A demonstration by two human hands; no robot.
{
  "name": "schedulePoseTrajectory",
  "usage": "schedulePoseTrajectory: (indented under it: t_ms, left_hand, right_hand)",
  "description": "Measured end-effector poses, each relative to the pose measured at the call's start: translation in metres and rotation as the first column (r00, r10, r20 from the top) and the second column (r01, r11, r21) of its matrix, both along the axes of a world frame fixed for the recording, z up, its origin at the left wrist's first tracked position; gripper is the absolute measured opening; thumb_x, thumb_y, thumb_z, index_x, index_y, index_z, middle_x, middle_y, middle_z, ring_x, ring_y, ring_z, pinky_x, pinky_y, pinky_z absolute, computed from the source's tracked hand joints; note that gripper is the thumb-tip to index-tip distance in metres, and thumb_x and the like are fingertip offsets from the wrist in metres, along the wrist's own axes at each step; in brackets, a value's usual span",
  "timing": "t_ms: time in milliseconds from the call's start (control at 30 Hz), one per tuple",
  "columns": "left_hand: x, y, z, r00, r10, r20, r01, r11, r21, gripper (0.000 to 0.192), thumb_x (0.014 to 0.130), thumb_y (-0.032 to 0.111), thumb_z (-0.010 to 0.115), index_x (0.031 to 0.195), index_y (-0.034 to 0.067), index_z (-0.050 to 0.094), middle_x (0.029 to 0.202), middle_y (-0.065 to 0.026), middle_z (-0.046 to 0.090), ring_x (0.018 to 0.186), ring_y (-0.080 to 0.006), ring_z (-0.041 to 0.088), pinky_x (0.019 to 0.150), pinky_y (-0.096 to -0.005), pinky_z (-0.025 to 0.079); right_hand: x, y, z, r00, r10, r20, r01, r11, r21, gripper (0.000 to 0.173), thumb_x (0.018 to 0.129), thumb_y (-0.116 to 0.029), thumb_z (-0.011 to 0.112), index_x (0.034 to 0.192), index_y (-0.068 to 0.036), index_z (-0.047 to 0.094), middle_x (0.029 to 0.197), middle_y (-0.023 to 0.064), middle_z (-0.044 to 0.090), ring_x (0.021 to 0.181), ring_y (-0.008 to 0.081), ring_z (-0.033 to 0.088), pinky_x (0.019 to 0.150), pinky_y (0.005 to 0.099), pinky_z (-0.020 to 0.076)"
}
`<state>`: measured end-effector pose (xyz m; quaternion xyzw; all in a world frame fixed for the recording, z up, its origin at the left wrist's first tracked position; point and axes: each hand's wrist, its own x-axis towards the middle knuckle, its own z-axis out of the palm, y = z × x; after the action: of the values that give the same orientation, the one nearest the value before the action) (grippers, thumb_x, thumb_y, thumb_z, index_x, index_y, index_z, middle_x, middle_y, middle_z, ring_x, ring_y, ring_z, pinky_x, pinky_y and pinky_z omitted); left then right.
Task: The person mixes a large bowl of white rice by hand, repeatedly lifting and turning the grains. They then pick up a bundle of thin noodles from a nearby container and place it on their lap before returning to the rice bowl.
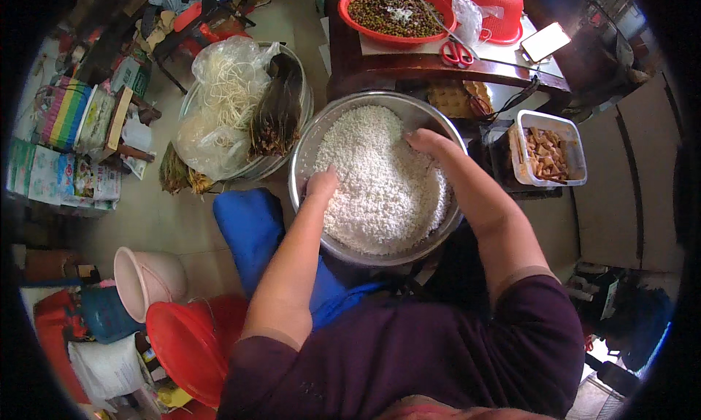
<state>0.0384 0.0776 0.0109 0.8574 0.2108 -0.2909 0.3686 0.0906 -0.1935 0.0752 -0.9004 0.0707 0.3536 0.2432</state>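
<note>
A wide stainless steel basin (394, 257) heaped with white rice grains (372, 184) stands in front of me. My left hand (322, 183) reaches over the basin's left side, its fingers partly sunk in the rice. At the upper right of the heap, my right hand (428, 141) dips its fingertips into the grains. Rice hides most of the fingers of both hands, so whether they hold any grains is not visible. Beside my right hand the heap falls away, and some bare metal wall shows there.
Upper left, a metal basin (189, 111) holds pale strings (235, 97) in plastic and dark leaves (278, 102). A red basket of green beans (378, 17), red scissors (457, 54) and a phone (545, 42) lie beyond. Right stands a tub of meat chunks (545, 154); lower left, buckets (128, 283).
</note>
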Motion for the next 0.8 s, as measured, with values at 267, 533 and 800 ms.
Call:
schedulePoseTrajectory:
  t_ms: [267, 533, 800]
  left_hand:
    - [0.024, -0.047, -0.048, 0.836, 0.278, -0.474, -0.548, 0.357, -0.757, 0.070, 0.093, 0.063, 0.035, 0.133, 0.006, 0.049, 0.131, -0.0136, 0.054, 0.118, -0.0282, 0.054, 0.095, -0.0496, 0.047]
    - [0.016, -0.103, 0.082, 0.908, 0.169, -0.384, -0.407, 0.133, -0.904, 0.062, 0.095, 0.055, 0.033, 0.130, 0.007, 0.051, 0.129, -0.0110, 0.055, 0.116, -0.0274, 0.055, 0.098, -0.0469, 0.044]
    - [0.004, -0.063, 0.125, 0.877, 0.383, -0.289, -0.324, 0.028, -0.946, 0.061, 0.094, 0.053, 0.041, 0.131, 0.004, 0.048, 0.124, -0.0132, 0.057, 0.116, -0.0293, 0.053, 0.101, -0.0471, 0.040]
  right_hand:
    - [-0.017, 0.028, -0.023, 0.813, -0.359, -0.457, 0.576, 0.609, 0.545, 0.060, 0.093, -0.057, 0.041, 0.125, -0.009, 0.058, 0.124, 0.0108, 0.060, 0.104, 0.0288, 0.061, 0.090, 0.0399, 0.0479]
    - [-0.019, 0.015, 0.047, 0.698, -0.488, -0.524, 0.689, 0.259, 0.676, 0.052, 0.096, -0.051, 0.042, 0.118, -0.006, 0.060, 0.114, 0.0075, 0.064, 0.101, 0.0212, 0.062, 0.091, 0.0389, 0.0486]
    - [-0.012, 0.055, 0.055, 0.848, -0.243, -0.472, 0.508, 0.112, 0.854, 0.056, 0.097, -0.050, 0.041, 0.126, -0.004, 0.052, 0.123, 0.0117, 0.058, 0.105, 0.0269, 0.060, 0.090, 0.0431, 0.0492]
